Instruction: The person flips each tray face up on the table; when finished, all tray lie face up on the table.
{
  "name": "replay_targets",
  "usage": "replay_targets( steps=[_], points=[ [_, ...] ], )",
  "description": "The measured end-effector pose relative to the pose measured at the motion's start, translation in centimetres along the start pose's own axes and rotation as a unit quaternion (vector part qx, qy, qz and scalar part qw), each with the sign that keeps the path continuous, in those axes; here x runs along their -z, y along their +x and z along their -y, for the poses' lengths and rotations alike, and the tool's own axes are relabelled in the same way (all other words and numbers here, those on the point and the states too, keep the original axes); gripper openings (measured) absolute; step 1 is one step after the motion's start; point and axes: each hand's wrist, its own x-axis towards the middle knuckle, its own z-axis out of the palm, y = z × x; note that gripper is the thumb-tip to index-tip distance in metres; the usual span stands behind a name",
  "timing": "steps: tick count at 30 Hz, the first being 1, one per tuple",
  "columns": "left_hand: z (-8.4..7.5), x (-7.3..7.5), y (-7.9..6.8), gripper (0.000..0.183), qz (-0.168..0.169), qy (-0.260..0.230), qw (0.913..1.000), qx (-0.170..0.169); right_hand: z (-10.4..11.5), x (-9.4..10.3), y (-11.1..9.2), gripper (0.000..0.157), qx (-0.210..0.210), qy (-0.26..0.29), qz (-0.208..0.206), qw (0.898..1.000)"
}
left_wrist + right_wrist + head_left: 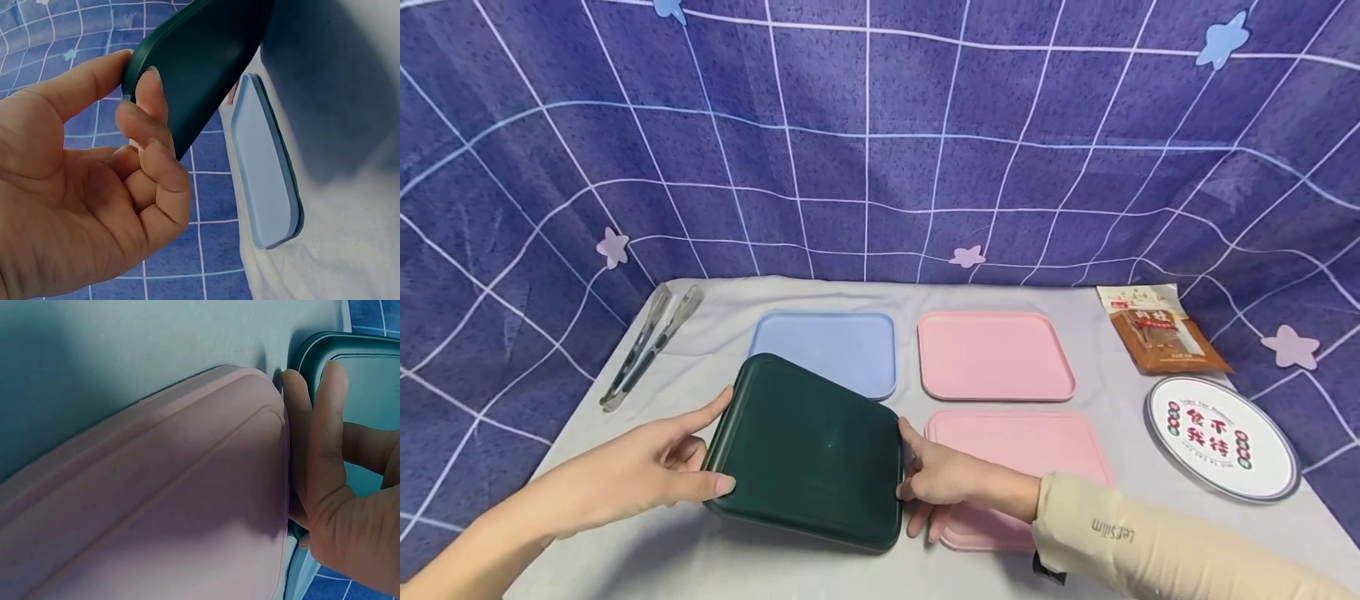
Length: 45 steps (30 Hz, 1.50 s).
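A dark green tray is tilted, its left side raised off the cloth. My left hand pinches its left edge between thumb and fingers; the left wrist view shows the same grip on the rim. My right hand holds the right edge, low near the cloth, with the lower fingers spread beside a pink tray. In the right wrist view that pink tray lies right beside the fingers. Behind the green tray lies a light blue tray, partly covered by it in the head view.
Another pink tray lies at the back. Tongs rest at the far left. On the right are a brown food packet and a white oval plate with printed characters. A purple grid curtain hangs behind the white cloth.
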Motion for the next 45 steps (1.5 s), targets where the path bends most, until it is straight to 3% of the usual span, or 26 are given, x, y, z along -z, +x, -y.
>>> replay_targets(
  steps=[13, 21, 27, 34, 45],
  points=[
    [-1.1, -0.6, 0.1, 0.103, -0.007, 0.016, 0.9999, 0.0, 0.0, 0.1, 0.0, 0.1, -0.003, 0.002, 0.006, 1.0],
    [-1.1, -1.1, -0.4, 0.105, -0.041, 0.044, 0.998, 0.017, 0.2, 0.1, 0.0, 0.102, -0.008, 0.002, 0.013, 1.0],
    [-1.4, -1.3, -0.5, 0.1, -0.063, 0.059, 0.9962, 0.006, 1.6, 0.7, -0.3, 0.101, -0.02, -0.02, -0.006, 1.0],
    [-2.1, -1.7, -0.5, 0.094, -0.094, 0.094, 0.9912, 0.001, 6.8, 0.9, -0.7, 0.093, -0.007, -0.092, -0.041, 0.995],
    [-3.9, -2.2, -0.2, 0.083, -0.131, 0.144, 0.9804, 0.029, 16.9, -1.5, 0.4, 0.089, 0.015, -0.172, -0.044, 0.984]
  ],
)
